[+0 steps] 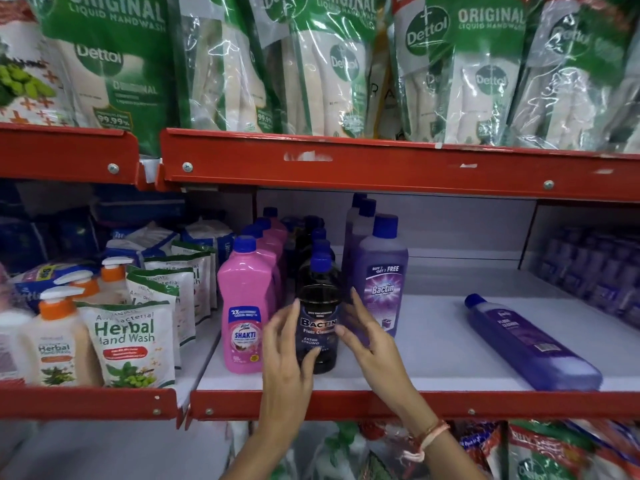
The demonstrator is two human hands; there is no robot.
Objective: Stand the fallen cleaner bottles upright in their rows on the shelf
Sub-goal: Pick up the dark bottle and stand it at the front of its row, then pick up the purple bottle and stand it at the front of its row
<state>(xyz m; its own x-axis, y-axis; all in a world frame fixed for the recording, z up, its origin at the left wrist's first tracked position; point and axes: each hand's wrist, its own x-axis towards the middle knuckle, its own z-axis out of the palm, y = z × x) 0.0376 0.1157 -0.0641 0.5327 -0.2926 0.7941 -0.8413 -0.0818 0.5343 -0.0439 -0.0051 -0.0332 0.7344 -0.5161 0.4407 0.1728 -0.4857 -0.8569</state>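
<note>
Both your left hand [289,344] and right hand [367,336] cup the upright dark Bactin bottle [318,327], fingers loosely spread; grip its waist, since full smooth plastic likely slips.

I see glossy plastic on the pink bottle [245,306], dark bottle [318,317] and fallen purple bottle [530,344]. The shelf [433,344] looks smooth, matt white; its edge [381,405] is painted red metal. The pouches [460,71] above are shiny, crinkled film.
</note>
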